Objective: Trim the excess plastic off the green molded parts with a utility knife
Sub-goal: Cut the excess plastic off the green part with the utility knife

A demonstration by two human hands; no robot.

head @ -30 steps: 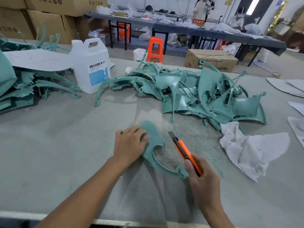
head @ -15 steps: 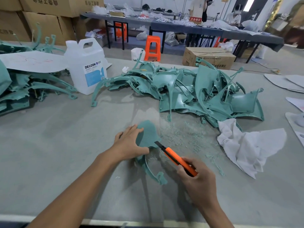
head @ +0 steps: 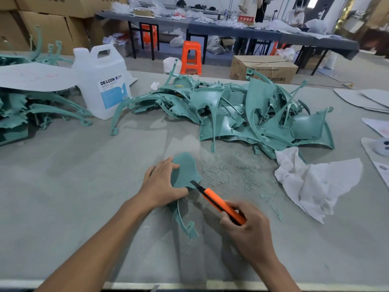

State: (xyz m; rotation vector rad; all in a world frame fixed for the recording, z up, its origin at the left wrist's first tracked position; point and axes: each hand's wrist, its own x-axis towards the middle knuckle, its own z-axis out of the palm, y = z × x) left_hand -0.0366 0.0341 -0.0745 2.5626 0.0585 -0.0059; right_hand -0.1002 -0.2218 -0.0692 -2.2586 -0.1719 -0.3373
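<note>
The left grip (head: 162, 184) lies with fingers nearly straight on the part (head: 185, 169), pressing its left side down on the surface (head: 84, 175). The part's broad end shows beyond the fingertips, and its thin curved arm comes out from under the palm toward the near edge. The right grip (head: 246, 230) is curled round the knife (head: 223, 205) and sits near the part, to its right. The blade tip touches the part's lower right edge, just beside the left thumb. Shavings (head: 231, 171) lie just right of the part.
</note>
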